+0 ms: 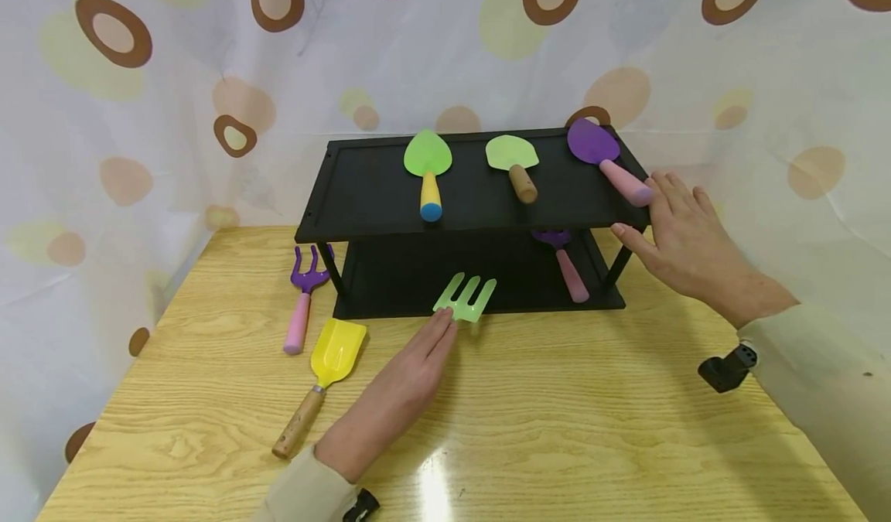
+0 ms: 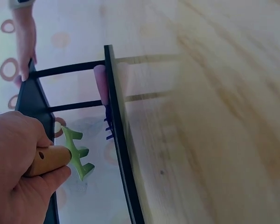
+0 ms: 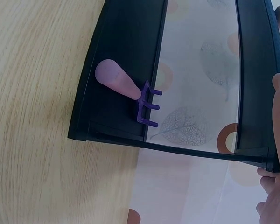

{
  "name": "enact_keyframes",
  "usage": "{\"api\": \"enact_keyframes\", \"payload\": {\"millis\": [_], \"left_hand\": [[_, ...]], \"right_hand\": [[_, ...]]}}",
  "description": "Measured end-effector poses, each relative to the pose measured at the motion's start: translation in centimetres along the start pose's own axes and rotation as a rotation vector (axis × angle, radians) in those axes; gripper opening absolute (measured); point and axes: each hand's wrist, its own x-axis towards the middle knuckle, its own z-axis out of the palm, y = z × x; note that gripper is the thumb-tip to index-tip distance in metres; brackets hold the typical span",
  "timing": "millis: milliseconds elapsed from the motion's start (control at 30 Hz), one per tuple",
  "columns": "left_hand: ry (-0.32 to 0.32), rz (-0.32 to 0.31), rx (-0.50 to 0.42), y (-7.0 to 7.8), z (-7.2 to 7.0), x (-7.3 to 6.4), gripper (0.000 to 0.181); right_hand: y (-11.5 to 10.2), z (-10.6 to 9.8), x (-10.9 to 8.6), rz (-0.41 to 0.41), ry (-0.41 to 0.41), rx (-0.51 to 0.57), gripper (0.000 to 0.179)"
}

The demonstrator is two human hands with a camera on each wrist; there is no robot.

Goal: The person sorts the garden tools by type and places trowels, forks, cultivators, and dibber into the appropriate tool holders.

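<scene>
My left hand (image 1: 409, 377) grips the wooden handle (image 2: 53, 158) of a light green garden hand fork (image 1: 469, 310). Its tines point at the lower tier (image 1: 397, 278) of a black two-tier shelf (image 1: 365, 189), in front of that tier's edge. My right hand (image 1: 685, 236) holds the shelf's upper right side, thumb below the front corner and fingers along the edge. Beside it lies a purple trowel (image 1: 593, 141) with a pink handle. A purple hand fork (image 3: 141, 105) with a pink handle rests on the lower tier's right side.
A green trowel (image 1: 428, 155) with a yellow handle and a pale green trowel (image 1: 511, 152) with a wooden handle lie on the upper tier. Left of the shelf, a purple fork (image 1: 306, 278) and a yellow shovel (image 1: 337, 350) lie on the wooden table (image 1: 592, 421). A patterned cloth (image 1: 418, 58) hangs behind.
</scene>
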Motion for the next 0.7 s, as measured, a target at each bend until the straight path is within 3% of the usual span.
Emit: {"api": "enact_keyframes", "payload": {"millis": [200, 700], "left_hand": [[-0.037, -0.05, -0.019, 0.3, 0.3, 1.4, 0.054], [-0.031, -0.119, -0.002, 1.0, 2.7, 4.8, 0.04]], "right_hand": [[0.0, 0.0, 0.0, 0.005, -0.001, -0.001, 0.087], [0.0, 0.1, 0.0, -0.003, 0.023, 0.005, 0.086]]}}
